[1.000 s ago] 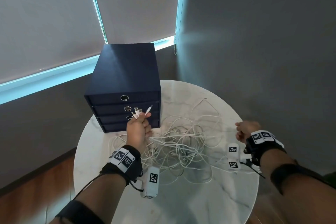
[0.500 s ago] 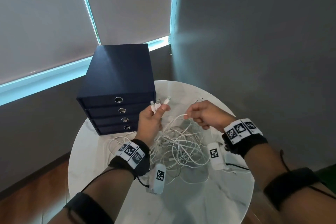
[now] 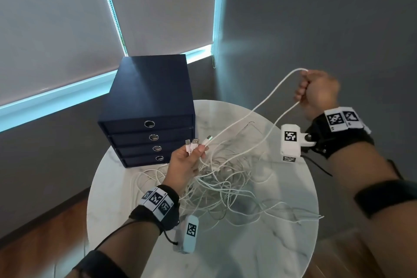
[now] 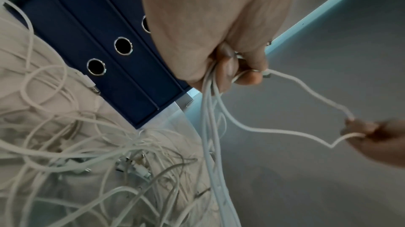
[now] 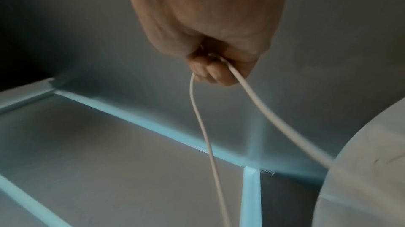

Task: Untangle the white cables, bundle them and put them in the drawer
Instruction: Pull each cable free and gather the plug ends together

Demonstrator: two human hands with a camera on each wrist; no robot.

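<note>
The white cables (image 3: 222, 184) lie in a loose tangle across the middle of the round marble bench (image 3: 237, 253), their loops crossing one another, with a few strands trailing off toward the right rim and others spreading left toward the foot of the drawer unit (image 3: 149, 106). My left hand (image 3: 184, 165) is raised above the near-left side of the heap, fingers curled round a bunch of cable ends, so that three plugs (image 3: 195, 142) stick up past my fingertips and the cords hang down from my fist into the pile; the left wrist view shows those cords running straight down from my curled fingers (image 4: 228, 69). One cable (image 3: 259, 106) leaves that bunch and rises in a long sagging line to my right hand (image 3: 318, 92), which is held high and well off to the right, over the far right edge of the bench. That hand is closed round the cable, which loops over the top of my fist and comes out again below it, falling back toward the tangle. The dark blue drawer unit stands at the back left of the bench, four drawers stacked, all closed, each with a round metal pull ring. Behind it are grey roller blinds (image 3: 56, 18) with a strip of light beneath, and a grey wall (image 3: 316, 18) to the right.
</note>
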